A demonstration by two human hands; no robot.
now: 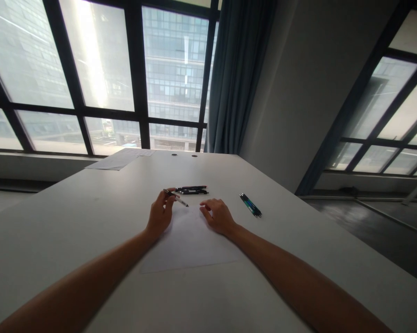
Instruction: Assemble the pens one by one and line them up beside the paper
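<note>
Left hand has its grip clamped on a pen, held between thumb and fingertips, tip pointing right and slightly down, just above the top edge of the paper sheet. Right hand rests palm down on the sheet's upper right corner, fingers loosely curled, holding nothing; grip apart, only pinning the paper.

Landmark = the sheet. It lies flat on the white surface, between the two forearms. Just beyond its top edge: a small bundle of dark pens, lying side by side, close to the held pen but apart from it. To the right of the sheet, well clear: two blue-green pens, diagonal. Far beyond it, near the window edge of the surface: more paper.

Judgement: step in hand looks like a pen pick-up over the sheet. Next move calls for a firm hold on the barrel and the sheet kept pinned.
</note>
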